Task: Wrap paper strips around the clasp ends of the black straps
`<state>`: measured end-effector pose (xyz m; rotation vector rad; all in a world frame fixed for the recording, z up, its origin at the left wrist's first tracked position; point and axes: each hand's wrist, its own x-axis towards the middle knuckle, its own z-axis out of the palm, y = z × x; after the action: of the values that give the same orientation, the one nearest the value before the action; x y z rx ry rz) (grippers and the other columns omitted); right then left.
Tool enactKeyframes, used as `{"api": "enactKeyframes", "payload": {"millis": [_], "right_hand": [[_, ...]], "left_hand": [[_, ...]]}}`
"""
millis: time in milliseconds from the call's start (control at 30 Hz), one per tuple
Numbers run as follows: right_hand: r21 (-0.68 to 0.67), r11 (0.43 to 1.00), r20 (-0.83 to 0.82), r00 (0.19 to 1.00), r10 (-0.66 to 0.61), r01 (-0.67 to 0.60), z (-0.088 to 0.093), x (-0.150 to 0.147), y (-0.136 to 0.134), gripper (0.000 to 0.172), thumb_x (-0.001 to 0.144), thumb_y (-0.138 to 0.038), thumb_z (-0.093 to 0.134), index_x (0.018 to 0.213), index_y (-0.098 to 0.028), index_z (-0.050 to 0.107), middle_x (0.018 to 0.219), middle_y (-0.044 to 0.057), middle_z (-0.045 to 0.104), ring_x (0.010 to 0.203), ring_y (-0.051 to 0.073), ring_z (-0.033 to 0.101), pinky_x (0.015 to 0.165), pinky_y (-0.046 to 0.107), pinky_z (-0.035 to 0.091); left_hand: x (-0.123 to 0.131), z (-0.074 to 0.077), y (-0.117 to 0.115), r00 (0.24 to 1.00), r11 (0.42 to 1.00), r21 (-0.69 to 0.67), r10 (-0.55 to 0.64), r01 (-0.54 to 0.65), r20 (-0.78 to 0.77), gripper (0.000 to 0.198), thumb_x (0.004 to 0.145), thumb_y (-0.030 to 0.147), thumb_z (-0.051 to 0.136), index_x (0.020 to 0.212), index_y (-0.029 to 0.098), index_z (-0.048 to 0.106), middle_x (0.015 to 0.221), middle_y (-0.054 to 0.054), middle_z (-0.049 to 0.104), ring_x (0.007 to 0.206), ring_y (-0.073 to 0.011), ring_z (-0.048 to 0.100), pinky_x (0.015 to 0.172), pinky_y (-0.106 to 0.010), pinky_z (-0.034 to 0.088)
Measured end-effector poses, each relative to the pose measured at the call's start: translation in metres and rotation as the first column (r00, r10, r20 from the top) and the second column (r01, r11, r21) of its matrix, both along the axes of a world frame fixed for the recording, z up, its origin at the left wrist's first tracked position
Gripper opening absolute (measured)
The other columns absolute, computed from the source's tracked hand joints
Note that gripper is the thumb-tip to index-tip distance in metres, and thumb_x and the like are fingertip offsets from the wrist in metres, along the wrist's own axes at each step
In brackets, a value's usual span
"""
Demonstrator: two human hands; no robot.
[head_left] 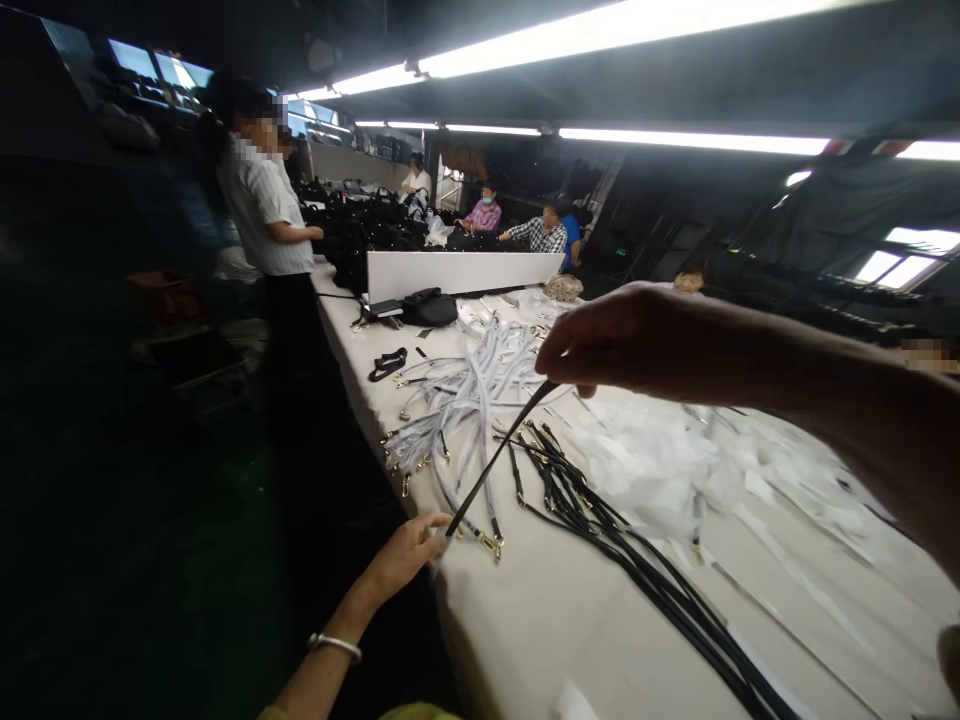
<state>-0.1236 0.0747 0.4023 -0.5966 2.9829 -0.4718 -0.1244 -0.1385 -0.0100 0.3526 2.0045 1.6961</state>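
Observation:
A thin black strap [499, 455] runs taut between my two hands above the long white table [555, 610]. My right hand [607, 340] is raised and pinches the strap's upper end with closed fingers. My left hand [409, 550], at the table's near edge with a bracelet on the wrist, pinches the lower end. Below the strap lie a bundle of black straps [637, 560] with gold clasps and a heap of white-wrapped straps [465, 400].
Crumpled white wrapping [675, 470] covers the table to the right. Farther along are a black bag [427, 308], a loose black strap [388, 364] and a white divider board [457, 272]. A person [270, 215] stands at the left edge; others sit at the far end.

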Motion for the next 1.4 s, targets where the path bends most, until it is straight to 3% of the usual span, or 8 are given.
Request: {"api": "enactKeyframes", "payload": {"millis": [433, 700, 867, 1000, 1100, 1200, 1300, 1400], "right_hand": [[0.010, 0.989, -0.030, 0.988, -0.150, 0.151, 0.041, 0.020, 0.041, 0.034, 0.079, -0.042, 0.066, 0.095, -0.014, 0.074, 0.063, -0.006, 0.067, 0.052, 0.001, 0.057, 0.053, 0.013, 0.036], [0.011, 0.986, -0.030, 0.986, -0.167, 0.167, 0.032, 0.022, 0.040, 0.030, 0.082, -0.036, 0.067, 0.102, -0.015, 0.073, 0.062, -0.006, 0.067, 0.050, 0.004, 0.057, 0.050, 0.014, 0.039], [-0.079, 0.989, 0.075, 0.990, -0.117, 0.123, 0.004, 0.012, 0.024, 0.042, 0.078, -0.038, 0.071, 0.115, -0.018, 0.067, 0.062, -0.007, 0.064, 0.055, 0.007, 0.060, 0.051, 0.015, 0.041], [-0.278, 0.959, 0.154, 0.988, -0.019, 0.062, -0.007, 0.010, 0.012, 0.026, 0.082, -0.036, 0.068, 0.093, -0.013, 0.069, 0.061, -0.005, 0.063, 0.052, 0.005, 0.056, 0.046, 0.013, 0.036], [-0.507, 0.859, 0.109, 0.994, -0.023, 0.076, 0.000, 0.014, 0.014, 0.019, 0.086, -0.028, 0.064, 0.089, -0.009, 0.066, 0.057, -0.008, 0.056, 0.043, -0.001, 0.043, 0.043, 0.010, 0.029], [-0.716, 0.695, 0.048, 0.998, -0.035, 0.058, 0.016, 0.017, 0.031, 0.016, 0.089, -0.017, 0.060, 0.100, -0.006, 0.063, 0.055, -0.011, 0.052, 0.040, -0.003, 0.035, 0.042, 0.011, 0.023], [-0.797, 0.599, -0.020, 0.988, -0.150, 0.075, 0.029, 0.018, 0.056, 0.017, 0.092, -0.016, 0.054, 0.103, -0.007, 0.062, 0.056, -0.011, 0.055, 0.042, -0.004, 0.036, 0.045, 0.017, 0.019], [-0.751, 0.634, -0.017, 0.955, -0.296, 0.183, 0.026, 0.011, 0.078, 0.019, 0.093, -0.020, 0.049, 0.092, -0.005, 0.061, 0.053, -0.012, 0.051, 0.045, -0.006, 0.038, 0.049, 0.024, 0.019]], "left_hand": [[-0.013, 0.042, 0.047, 0.930, 0.991, -0.100, 0.048, -0.090, -0.366, 0.016, 0.086, 0.024, 0.051, 0.094, 0.019, 0.064, 0.081, -0.008, 0.070, 0.078, -0.0238, 0.069, 0.075, -0.037, 0.054], [-0.043, 0.182, 0.063, 0.401, 0.977, 0.057, 0.138, -0.208, -0.906, 0.009, 0.094, 0.022, 0.053, 0.101, 0.020, 0.057, 0.088, -0.004, 0.069, 0.086, -0.0171, 0.066, 0.080, -0.030, 0.052], [-0.048, 0.289, 0.073, 0.279, 0.930, 0.339, 0.366, -0.141, -0.888, 0.017, 0.090, 0.024, 0.061, 0.104, 0.020, 0.051, 0.088, 0.003, 0.068, 0.080, -0.0111, 0.068, 0.073, -0.023, 0.052], [-0.039, 0.339, 0.079, 0.214, 0.899, 0.438, 0.426, 0.012, -0.879, 0.016, 0.093, 0.023, 0.057, 0.106, 0.021, 0.050, 0.099, 0.004, 0.064, 0.090, -0.0102, 0.068, 0.079, -0.025, 0.053], [-0.043, 0.331, 0.082, 0.336, 0.874, 0.476, 0.422, 0.096, -0.842, 0.040, 0.095, 0.044, 0.051, 0.126, 0.023, 0.040, 0.122, -0.003, 0.060, 0.114, -0.0175, 0.062, 0.090, -0.033, 0.053], [-0.053, 0.283, 0.087, 0.604, 0.878, 0.358, 0.104, 0.317, -0.790, 0.066, 0.086, 0.069, 0.046, 0.133, 0.022, 0.042, 0.130, -0.011, 0.059, 0.120, -0.0249, 0.058, 0.093, -0.039, 0.053], [-0.056, 0.227, 0.096, 0.739, 0.765, 0.284, -0.343, 0.578, -0.579, 0.055, 0.090, 0.065, 0.045, 0.106, 0.015, 0.064, 0.089, -0.010, 0.071, 0.088, -0.0219, 0.068, 0.082, -0.038, 0.055], [-0.056, 0.210, 0.110, 0.792, 0.674, 0.421, -0.471, 0.607, -0.388, 0.047, 0.093, 0.056, 0.047, 0.092, 0.013, 0.067, 0.057, 0.000, 0.059, 0.053, -0.0126, 0.057, 0.059, -0.029, 0.049]]}}
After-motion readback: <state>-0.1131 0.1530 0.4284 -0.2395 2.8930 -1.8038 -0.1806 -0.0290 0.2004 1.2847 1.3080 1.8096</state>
